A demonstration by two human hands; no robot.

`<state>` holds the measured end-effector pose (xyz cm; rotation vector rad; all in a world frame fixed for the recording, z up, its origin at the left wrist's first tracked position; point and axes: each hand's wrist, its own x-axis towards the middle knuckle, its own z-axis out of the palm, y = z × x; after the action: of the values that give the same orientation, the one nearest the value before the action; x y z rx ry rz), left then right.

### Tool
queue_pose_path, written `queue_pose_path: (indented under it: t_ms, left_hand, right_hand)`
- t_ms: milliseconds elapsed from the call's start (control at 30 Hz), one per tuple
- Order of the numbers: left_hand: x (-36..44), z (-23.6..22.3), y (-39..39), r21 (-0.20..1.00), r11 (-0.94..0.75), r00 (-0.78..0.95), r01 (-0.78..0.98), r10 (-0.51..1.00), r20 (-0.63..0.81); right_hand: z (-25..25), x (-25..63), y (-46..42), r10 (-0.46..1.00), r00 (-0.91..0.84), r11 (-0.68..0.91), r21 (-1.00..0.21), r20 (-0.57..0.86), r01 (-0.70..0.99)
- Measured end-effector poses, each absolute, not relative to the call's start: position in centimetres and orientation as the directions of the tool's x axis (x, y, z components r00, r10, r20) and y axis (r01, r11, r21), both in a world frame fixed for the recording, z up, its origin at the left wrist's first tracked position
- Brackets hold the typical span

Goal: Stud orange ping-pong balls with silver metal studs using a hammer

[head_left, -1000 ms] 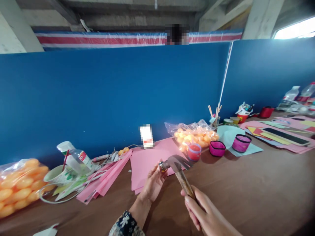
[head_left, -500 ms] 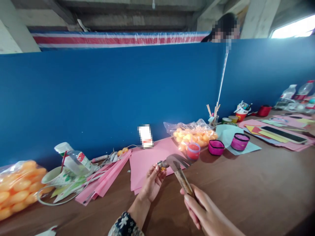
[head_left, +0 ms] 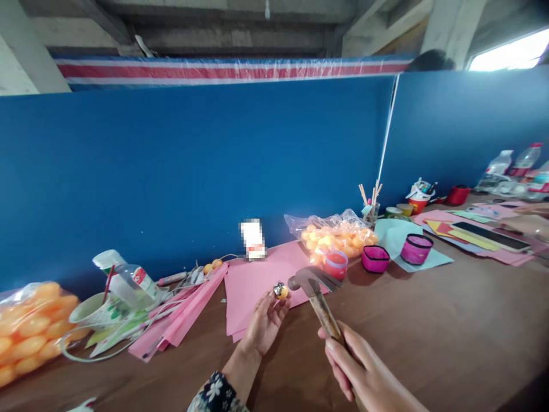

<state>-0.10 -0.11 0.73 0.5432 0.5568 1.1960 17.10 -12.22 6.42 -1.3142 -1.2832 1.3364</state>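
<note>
Pinching a ball point(head_left: 281, 290) in the half-curled left hand point(head_left: 268, 325), somewhere by the pink paper point(head_left: 251, 286). Gripping a hammer point(head_left: 321, 305) in the right hand point(head_left: 357, 356), wrapping it closed around the handle point(head_left: 328, 321). Pointing the head point(head_left: 307, 281) at the ball, just beside it. Holding both over the worktop point(head_left: 429, 326), near a red cup point(head_left: 335, 266) and a bag point(head_left: 338, 236).

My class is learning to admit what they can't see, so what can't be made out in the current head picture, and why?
All in the head view:
1. Claw hammer: grip mostly hidden by the right hand.
2. Orange-and-silver ball: underside partly hidden by the left hand.
3. White rectangle: details masked by pixelation.
4. Person's head: mostly hidden by the blue partition.
5. White object, lower left: cut off by the bottom edge.
</note>
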Motion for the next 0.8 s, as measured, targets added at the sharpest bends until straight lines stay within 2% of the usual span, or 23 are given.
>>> queue_pose_path:
  t_ms: [433,667,800]
  left_hand:
    - [0.11,0.75,-0.36,0.700,0.236,0.302,-0.674,0.953,-0.031]
    - [-0.04,0.80,-0.27,0.705,0.227,0.272,-0.672,0.961,-0.049]
    - [0.02,1.02,-0.33,0.691,0.247,0.295,-0.679,0.954,-0.051]
  right_hand:
    - [5.90,16.32,-11.92,0.980,-0.128,-0.139,-0.985,-0.152,0.101]
    - [6.02,16.42,-11.98,0.989,-0.094,-0.108,-0.989,-0.118,0.104]
    - [5.78,16.35,-11.85,0.981,-0.114,-0.143,-0.984,-0.155,0.105]
